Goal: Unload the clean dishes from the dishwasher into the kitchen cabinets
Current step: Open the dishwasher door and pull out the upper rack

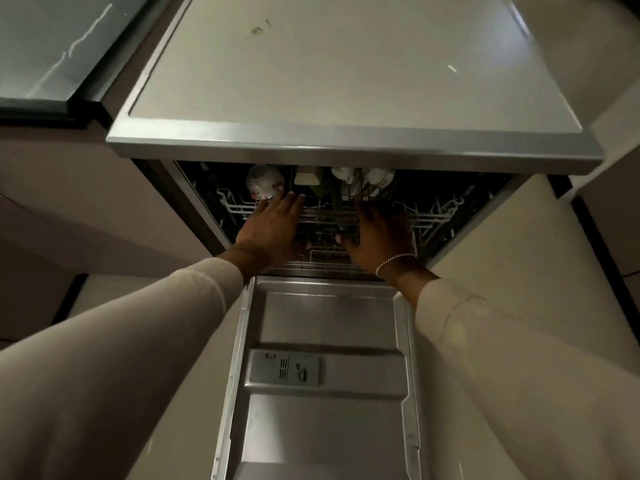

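Observation:
The dishwasher stands open, its steel door [329, 327] folded down toward me. Inside, a white wire rack [433, 216] holds a patterned white bowl [263, 183] at the left and white cups [363, 180] at the back middle. My left hand [273, 226] reaches in with straight fingers, fingertips close beside the bowl. My right hand [377, 233], wearing a bracelet, reaches over the rack below the cups, fingers extended into the dark; I cannot see whether they touch anything.
The dishwasher's flat grey top [346, 74] overhangs the opening. A dark glass-topped surface [45, 57] lies at the upper left. Beige cabinet fronts [69, 202] flank the machine on both sides. A detergent dispenser [284, 368] sits in the door.

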